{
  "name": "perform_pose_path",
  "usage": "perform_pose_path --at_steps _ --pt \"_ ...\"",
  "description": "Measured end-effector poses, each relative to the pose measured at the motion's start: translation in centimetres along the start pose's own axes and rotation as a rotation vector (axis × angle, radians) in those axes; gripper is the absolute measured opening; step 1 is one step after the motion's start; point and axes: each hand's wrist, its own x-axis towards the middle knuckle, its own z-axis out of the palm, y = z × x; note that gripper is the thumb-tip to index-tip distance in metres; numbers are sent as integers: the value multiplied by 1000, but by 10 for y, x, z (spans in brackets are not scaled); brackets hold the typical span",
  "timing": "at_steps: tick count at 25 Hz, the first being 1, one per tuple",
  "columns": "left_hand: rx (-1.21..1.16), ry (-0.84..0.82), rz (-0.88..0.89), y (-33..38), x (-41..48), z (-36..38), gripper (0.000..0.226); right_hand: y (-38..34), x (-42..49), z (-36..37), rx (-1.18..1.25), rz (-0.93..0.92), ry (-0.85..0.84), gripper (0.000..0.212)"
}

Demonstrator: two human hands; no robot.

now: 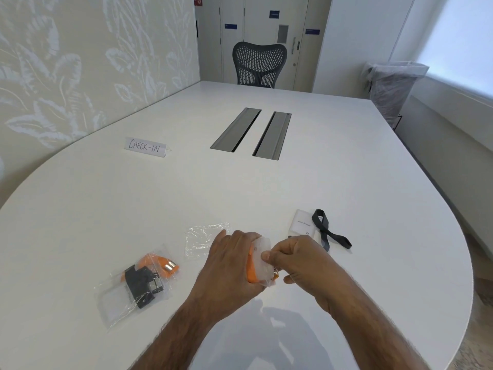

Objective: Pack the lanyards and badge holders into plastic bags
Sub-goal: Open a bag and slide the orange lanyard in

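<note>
Head view: left hand (231, 259) and right hand (293, 259) closed round orange strap (251, 273) and clear holder (262, 259), beside empty bag (202, 240). Might slip, uncoil.

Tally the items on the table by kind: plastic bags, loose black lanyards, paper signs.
Plastic bags: 2, a filled bag and an empty bag
Loose black lanyards: 1
Paper signs: 1
Total: 4

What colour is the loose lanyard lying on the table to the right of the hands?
Black, or very dark grey: the loose lanyard, seen in the head view.
</note>
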Motion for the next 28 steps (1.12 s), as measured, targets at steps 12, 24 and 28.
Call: perform_pose_path --at_steps 12,24,28 --pt "-211 -8 -196 13 6 1 107 2 3 -3 99 -64 -152 32" --pt "-475 -45 -323 5 11 -10 124 8 4 3 -318 -317 98 19" --pt "-747 -15 -419 -7 9 -20 72 12 8 -5 -373 -419 147 18"
